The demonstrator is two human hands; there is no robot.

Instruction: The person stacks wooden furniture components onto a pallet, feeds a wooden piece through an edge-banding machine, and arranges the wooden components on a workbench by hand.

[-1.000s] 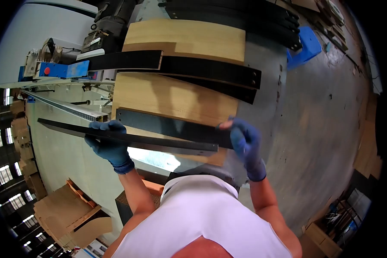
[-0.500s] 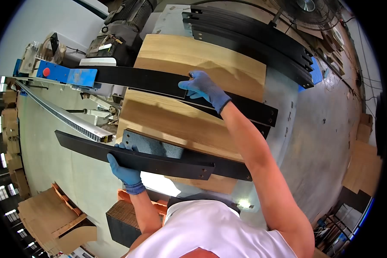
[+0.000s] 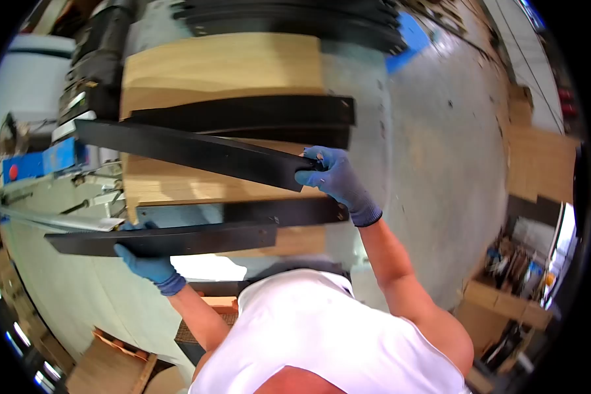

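My left hand (image 3: 150,262), in a blue glove, is closed around a long black slat (image 3: 197,240) near its left part. My gloved right hand (image 3: 338,178) grips the right end of a second black slat (image 3: 197,153), which slants down to the right above the wooden boards. Below it, a black slat with end holes (image 3: 302,210) lies beside a grey textured strip (image 3: 184,214), partly covered by the slat in my left hand. Farther back, more black slats (image 3: 262,110) rest on the wood.
Light wooden boards (image 3: 230,65) cover the work surface. A pile of black slats (image 3: 295,23) stands at the back. At left is a machine with a blue guard and red button (image 3: 36,164). A cardboard sheet (image 3: 105,368) lies at lower left.
My right hand has pulled the black slat out from the blue guard and toward me. My left hand still holds its slat, now more level. The view has shifted right.
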